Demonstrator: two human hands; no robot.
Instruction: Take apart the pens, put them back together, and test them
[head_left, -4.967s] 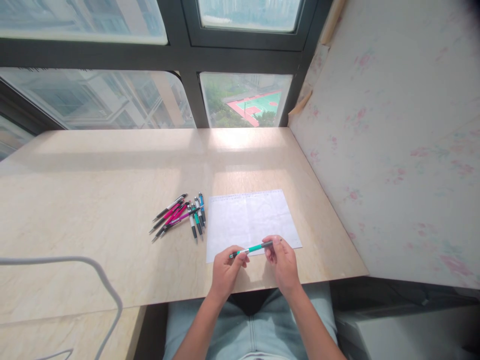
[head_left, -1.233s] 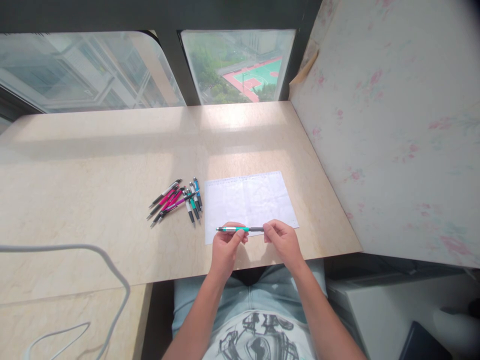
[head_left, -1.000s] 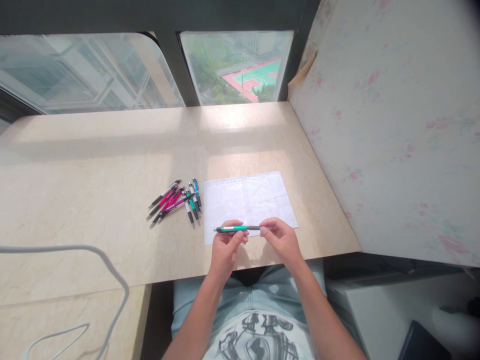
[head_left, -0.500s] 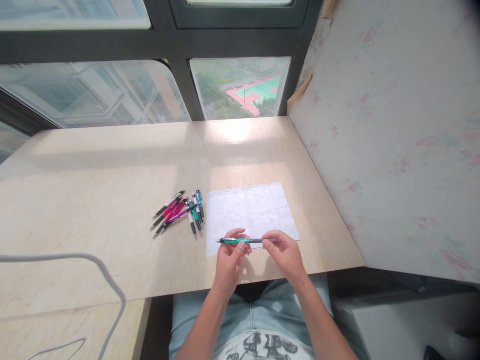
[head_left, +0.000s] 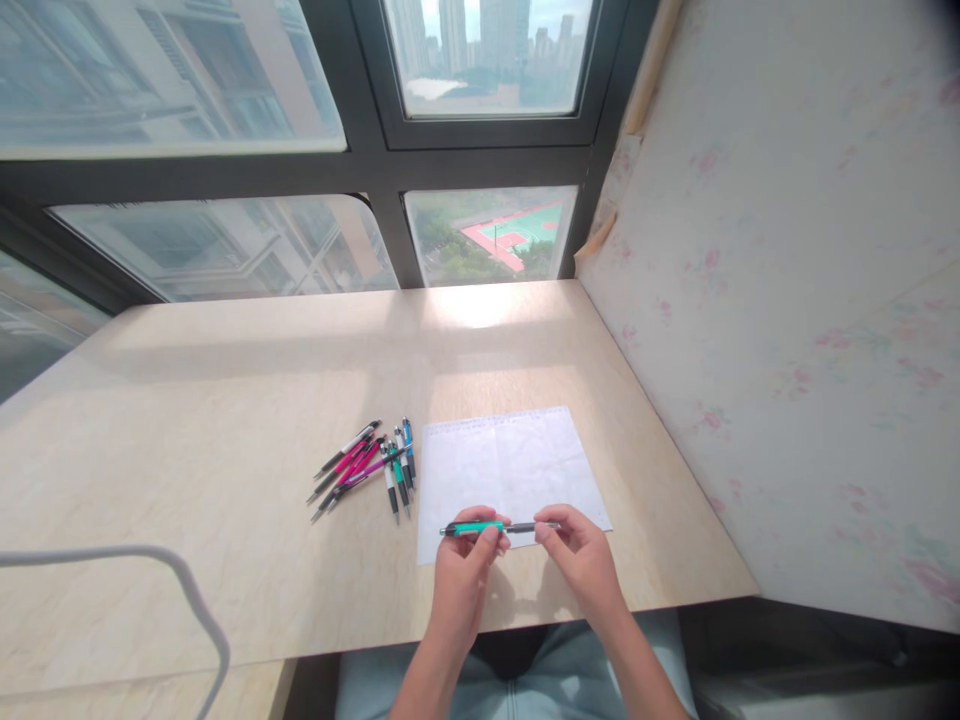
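Note:
A green ballpoint pen (head_left: 519, 528) with a black grip lies level between my hands, above the near edge of a white paper sheet (head_left: 510, 460). The fingers of my left hand (head_left: 459, 578) pinch its green barrel, with the clip end pointing left. My right hand (head_left: 583, 558) is closed on the black grip near the tip, which the fingers partly cover. To the left of the paper lies a loose pile of several pens; among them are a pink pen (head_left: 339, 470), a purple pen (head_left: 371, 468) and a blue pen (head_left: 408, 437).
The pale desk (head_left: 247, 400) runs back to a dark-framed window (head_left: 375, 170). A flowered wall (head_left: 787, 300) bounds the right side. At the lower left a grey cable (head_left: 180, 570) curves over the desk. My legs are under the front edge.
The view has tilted up, so the desk, pens and hands sit lower in the picture and more window shows. Both hands still hold the green pen, with the fingers slightly shifted.

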